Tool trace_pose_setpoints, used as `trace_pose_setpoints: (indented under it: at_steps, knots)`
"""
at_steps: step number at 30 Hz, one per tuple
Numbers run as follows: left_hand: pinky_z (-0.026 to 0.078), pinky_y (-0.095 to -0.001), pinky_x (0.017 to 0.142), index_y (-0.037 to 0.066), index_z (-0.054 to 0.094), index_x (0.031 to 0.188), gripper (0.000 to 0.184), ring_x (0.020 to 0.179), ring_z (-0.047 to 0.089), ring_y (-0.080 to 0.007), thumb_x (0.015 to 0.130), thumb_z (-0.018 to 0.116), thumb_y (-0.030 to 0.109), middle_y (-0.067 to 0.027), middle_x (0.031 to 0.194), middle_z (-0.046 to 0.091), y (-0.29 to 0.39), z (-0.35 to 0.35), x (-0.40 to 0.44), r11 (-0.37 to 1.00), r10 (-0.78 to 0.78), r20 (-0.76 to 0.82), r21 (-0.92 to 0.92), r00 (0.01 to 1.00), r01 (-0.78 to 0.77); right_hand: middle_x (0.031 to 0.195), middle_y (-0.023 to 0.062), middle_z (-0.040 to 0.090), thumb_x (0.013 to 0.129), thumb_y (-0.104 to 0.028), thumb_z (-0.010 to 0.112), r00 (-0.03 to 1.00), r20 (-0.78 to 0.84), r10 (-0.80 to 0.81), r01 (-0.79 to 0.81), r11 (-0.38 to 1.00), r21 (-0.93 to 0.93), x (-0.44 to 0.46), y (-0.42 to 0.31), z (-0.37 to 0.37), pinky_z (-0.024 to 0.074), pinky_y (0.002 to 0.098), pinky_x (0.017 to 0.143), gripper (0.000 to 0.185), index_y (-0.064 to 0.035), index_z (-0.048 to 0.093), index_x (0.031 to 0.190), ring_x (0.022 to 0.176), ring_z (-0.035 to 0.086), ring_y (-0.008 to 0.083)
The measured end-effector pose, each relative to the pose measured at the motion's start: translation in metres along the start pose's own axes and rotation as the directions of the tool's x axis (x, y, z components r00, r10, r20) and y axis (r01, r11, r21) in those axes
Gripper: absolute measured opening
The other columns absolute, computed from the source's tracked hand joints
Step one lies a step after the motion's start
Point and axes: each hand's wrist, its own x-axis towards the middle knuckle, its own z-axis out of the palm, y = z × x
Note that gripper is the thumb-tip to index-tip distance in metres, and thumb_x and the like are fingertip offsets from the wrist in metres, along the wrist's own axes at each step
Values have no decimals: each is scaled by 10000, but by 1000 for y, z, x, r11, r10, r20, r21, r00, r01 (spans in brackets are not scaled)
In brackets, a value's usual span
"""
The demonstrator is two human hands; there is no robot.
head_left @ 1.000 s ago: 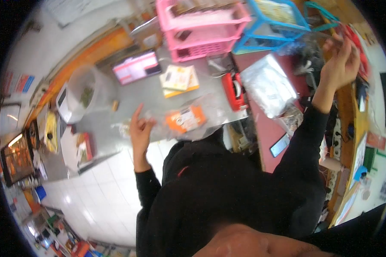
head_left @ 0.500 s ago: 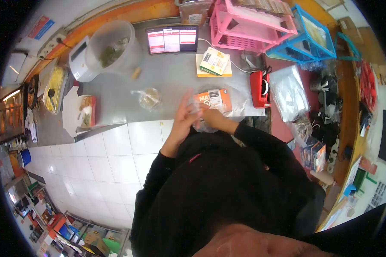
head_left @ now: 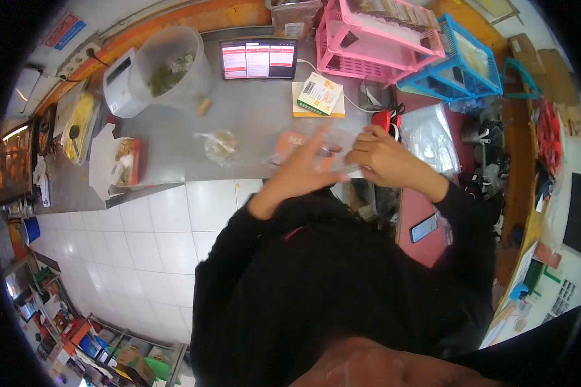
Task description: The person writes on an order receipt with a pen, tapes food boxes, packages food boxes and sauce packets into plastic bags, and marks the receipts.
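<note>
An orange box point(head_left: 288, 140) in clear plastic lies on the grey counter in front of me, mostly covered by my left hand. My left hand point(head_left: 301, 169) is spread over it, fingers stretched out and thumb pointing right. The fingers of my right hand point(head_left: 384, 158) are curled closed at the right end of the clear plastic bag point(head_left: 342, 138), which spans the gap between both hands. Just beyond my right hand is a red tape dispenser point(head_left: 382, 119), partly hidden by it. A small knotted clear bag point(head_left: 221, 147) with brownish contents sits to the left.
An open food carton point(head_left: 128, 161), a white scale point(head_left: 119, 87) and a clear tub point(head_left: 197, 64) stand left. At the back are a tablet point(head_left: 259, 59), stacked papers point(head_left: 319, 93) and a pink rack point(head_left: 368, 48). A phone point(head_left: 423, 228) and plastic bags point(head_left: 429, 135) lie right.
My right hand has moved right, away from my left hand, drawing the clear plastic out. My left hand has moved slightly right over the orange box. A phone has come into view.
</note>
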Motion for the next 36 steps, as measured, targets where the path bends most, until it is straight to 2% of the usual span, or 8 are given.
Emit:
trace_pose_setpoints:
  at_steps: [5,7,14,20,23,26,30,36]
  knots:
    - [485,-297,656,85,297,1415,837,772,634,-191,696,724,55,-138,828,651,-40,31,32,983,-173,-152,30,973,179,1003,41,639,617,-167,775,730,-545,414,-32,816,577,6,42,70,367,388,967,398,-73,649,981,1052,556,204]
    - [477,-287,633,92,212,1459,927,707,607,-157,693,729,22,-136,838,621,-37,25,37,923,-352,-191,-232,917,306,1037,43,629,595,-232,806,672,-538,508,-51,757,651,7,58,143,370,388,967,459,-62,643,990,1065,549,220]
    - [300,-611,910,124,-35,1490,1287,1039,392,-509,590,785,538,-359,1191,358,-34,154,-4,818,-457,222,485,861,309,1042,52,617,672,-277,740,718,-292,631,-146,547,824,45,22,275,375,389,964,451,-58,608,1044,1050,549,214]
    - [187,-644,1024,113,9,1491,1221,1225,270,-572,641,725,619,-417,1282,265,-45,134,-42,807,-448,411,569,794,161,1046,59,607,738,-316,683,684,-303,664,-110,504,857,66,18,283,379,390,961,451,-55,579,1091,1037,550,209]
    - [187,-597,1064,83,101,1482,1104,1288,250,-517,701,721,557,-375,1343,265,-24,108,-38,783,-521,490,600,699,163,1048,63,602,771,-336,655,654,-327,682,-79,492,867,76,17,277,381,390,960,454,-53,564,1115,1030,550,207]
    - [256,-521,1065,53,206,1453,902,1288,331,-425,804,670,474,-280,1378,323,-26,56,-44,974,-167,358,204,918,98,1050,67,597,804,-355,627,627,-345,699,-56,481,875,84,16,269,383,390,958,458,-52,549,1138,1023,550,204]
    - [319,-450,1038,37,308,1380,677,1234,418,-327,871,609,366,-186,1332,429,-7,-21,-58,963,-180,-278,144,944,226,1052,72,590,848,-381,589,641,-301,705,-101,467,878,70,2,193,386,390,956,465,-49,529,1170,1014,550,201]
    - [361,-445,974,51,423,1259,499,1130,472,-326,845,603,264,-173,1263,488,-39,8,-49,969,100,166,210,981,-134,1087,80,572,916,-426,512,930,-218,295,-49,689,723,21,-30,-3,359,392,989,487,-42,507,1215,1020,545,212]
